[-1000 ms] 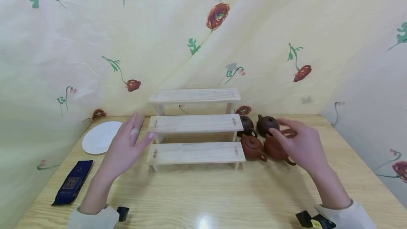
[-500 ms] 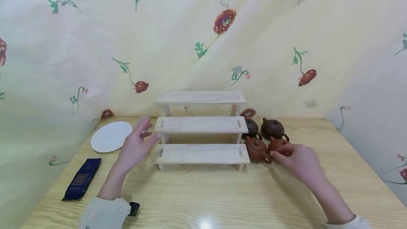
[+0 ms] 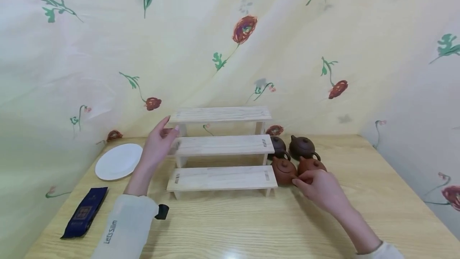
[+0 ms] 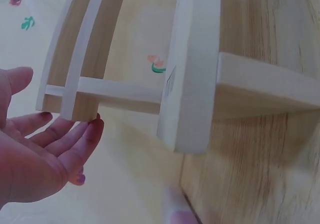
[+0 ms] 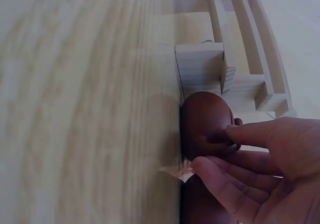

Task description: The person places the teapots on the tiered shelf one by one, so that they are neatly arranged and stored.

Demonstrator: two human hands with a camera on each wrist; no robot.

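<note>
A three-tier wooden stand (image 3: 219, 178) is at the middle of the table. To its right sits a reddish-brown teapot (image 3: 281, 171), with its small handle toward me. My right hand (image 3: 323, 192) pinches that handle between thumb and fingers; in the right wrist view, the thumb (image 5: 210, 176) is on one side of the handle, the index finger on the other. Up at the left end of the stand is my left hand (image 3: 156, 145), fingers spread. The left wrist view has its fingertips (image 4: 96, 121) right at the end of an upper board, the thumb apart.
Behind the gripped teapot are another reddish teapot (image 3: 312, 165) and two dark brown ones, including one dark teapot (image 3: 302, 147) at the back. Left of the stand lie a white plate (image 3: 119, 162) and a dark blue packet (image 3: 84, 213). A flower-patterned cloth (image 3: 197, 51) hangs behind.
My right hand has moved from the rear right teapots forward and left to the front reddish teapot's handle. The left hand has risen toward the stand's upper boards.
</note>
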